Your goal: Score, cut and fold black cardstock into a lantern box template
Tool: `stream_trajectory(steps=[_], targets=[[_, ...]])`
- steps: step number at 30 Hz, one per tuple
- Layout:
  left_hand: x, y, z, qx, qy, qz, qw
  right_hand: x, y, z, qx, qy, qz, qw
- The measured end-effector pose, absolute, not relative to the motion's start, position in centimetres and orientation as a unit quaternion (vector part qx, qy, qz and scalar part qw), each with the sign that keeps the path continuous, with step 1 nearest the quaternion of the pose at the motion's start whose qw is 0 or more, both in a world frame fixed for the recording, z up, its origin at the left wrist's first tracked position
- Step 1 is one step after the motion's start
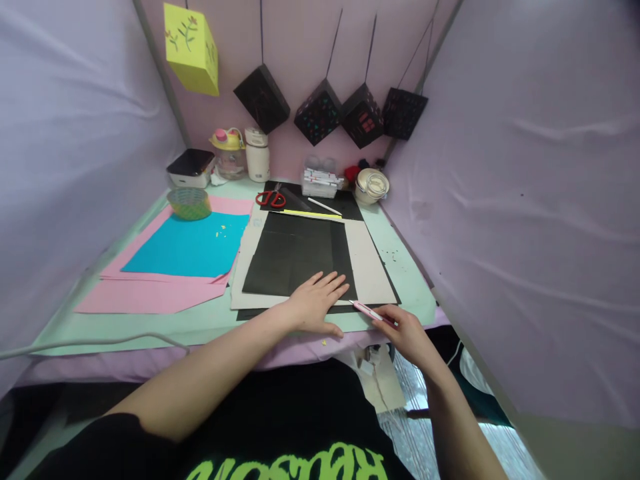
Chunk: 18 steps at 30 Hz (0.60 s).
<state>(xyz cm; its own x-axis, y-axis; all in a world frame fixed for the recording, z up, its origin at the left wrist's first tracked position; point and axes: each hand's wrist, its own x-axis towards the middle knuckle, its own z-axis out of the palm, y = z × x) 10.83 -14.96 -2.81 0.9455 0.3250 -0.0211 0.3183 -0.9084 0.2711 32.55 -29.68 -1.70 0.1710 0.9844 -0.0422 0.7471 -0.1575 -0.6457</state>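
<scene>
My left hand (318,303) lies flat with fingers spread on the lower right part of a black paper sheet (295,253). My right hand (400,328) grips a pink craft knife (367,311), its tip touching or just above the sheets near the black paper's lower right corner. Beneath the black paper is a white board (371,267), with another dark sheet (265,313) showing below its front edge. A yellow strip (313,214) runs along the black paper's far edge.
Red scissors (271,199) and a white pen (324,206) lie behind. Blue paper (190,250) on pink sheets (150,296) is at left, with a green basket (190,204). Boxes, including a yellow one (193,50), hang above. A cable (125,339) crosses the front left.
</scene>
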Motion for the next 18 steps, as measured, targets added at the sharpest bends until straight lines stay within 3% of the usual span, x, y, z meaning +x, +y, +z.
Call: stream_trajectory(steps=[11,18], targets=[[10.9,-15.1,-2.8,0.975,0.171,0.011,0.144,29.9,-29.8,-2.0,-0.732,-0.595,0.210,0.257],[9.9,-13.2,-1.1,0.944,0.196,-0.004,0.267,28.5,-29.6,-2.2,-0.743,-0.587,0.188,0.262]])
